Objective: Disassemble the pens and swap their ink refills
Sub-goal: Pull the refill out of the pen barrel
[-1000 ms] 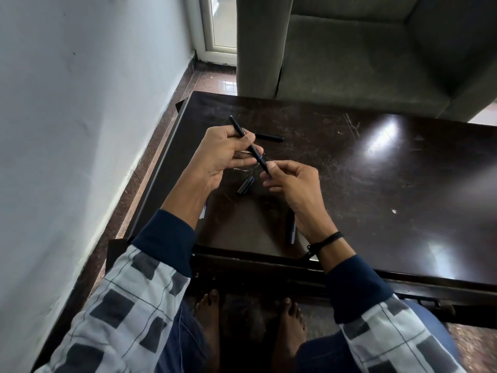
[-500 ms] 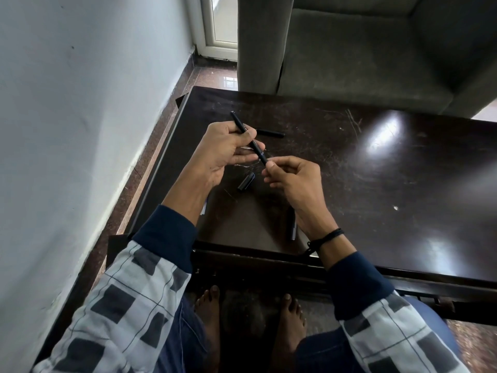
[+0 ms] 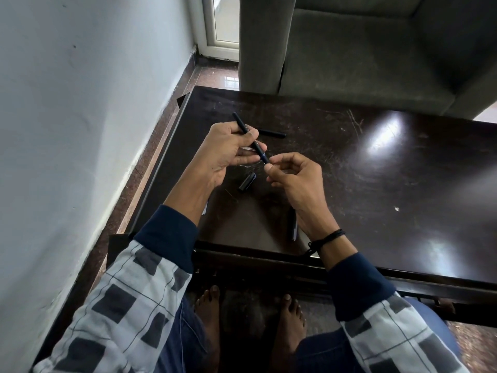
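Observation:
My left hand (image 3: 226,154) grips a black pen (image 3: 242,125) above the dark table (image 3: 376,189), its upper end sticking out past my thumb. The pen's lower tip meets my right hand (image 3: 298,181), whose thumb and forefinger pinch it. A short black cap (image 3: 247,182) lies on the table below both hands. Behind my left hand lies a black pen barrel (image 3: 272,133). Another dark pen part (image 3: 292,224) lies partly hidden under my right wrist. Something pale (image 3: 205,210) peeks out from under my left forearm.
A white wall (image 3: 80,130) runs close along the left side. A grey-green armchair (image 3: 363,55) stands right behind the table's far edge. My bare feet (image 3: 209,308) rest on the floor under the near edge.
Both hands stay joined at the pen's lower tip. My right hand's fingers have shifted slightly at that tip; the pen keeps the same tilt.

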A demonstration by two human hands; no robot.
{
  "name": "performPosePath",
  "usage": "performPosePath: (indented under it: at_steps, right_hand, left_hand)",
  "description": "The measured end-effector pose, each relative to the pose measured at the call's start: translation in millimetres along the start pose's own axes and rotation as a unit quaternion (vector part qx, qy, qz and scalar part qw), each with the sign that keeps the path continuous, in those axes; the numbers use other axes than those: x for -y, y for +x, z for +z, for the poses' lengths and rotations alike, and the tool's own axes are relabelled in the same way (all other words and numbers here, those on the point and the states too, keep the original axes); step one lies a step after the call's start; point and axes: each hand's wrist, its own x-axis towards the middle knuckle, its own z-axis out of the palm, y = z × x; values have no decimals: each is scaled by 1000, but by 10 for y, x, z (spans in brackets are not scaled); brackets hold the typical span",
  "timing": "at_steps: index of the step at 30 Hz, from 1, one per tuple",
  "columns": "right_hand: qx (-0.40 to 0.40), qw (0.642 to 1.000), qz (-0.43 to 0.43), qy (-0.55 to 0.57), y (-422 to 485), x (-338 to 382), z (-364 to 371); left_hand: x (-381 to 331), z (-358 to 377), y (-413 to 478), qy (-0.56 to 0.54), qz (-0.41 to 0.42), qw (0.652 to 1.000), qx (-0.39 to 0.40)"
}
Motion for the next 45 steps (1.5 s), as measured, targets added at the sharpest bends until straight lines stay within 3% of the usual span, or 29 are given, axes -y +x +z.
performPosePath:
  at_steps: [45]
  right_hand:
    - [1, 1000, 12, 9, -13, 11, 5]
  left_hand:
    - [5, -17, 6, 12, 7, 1000, -3]
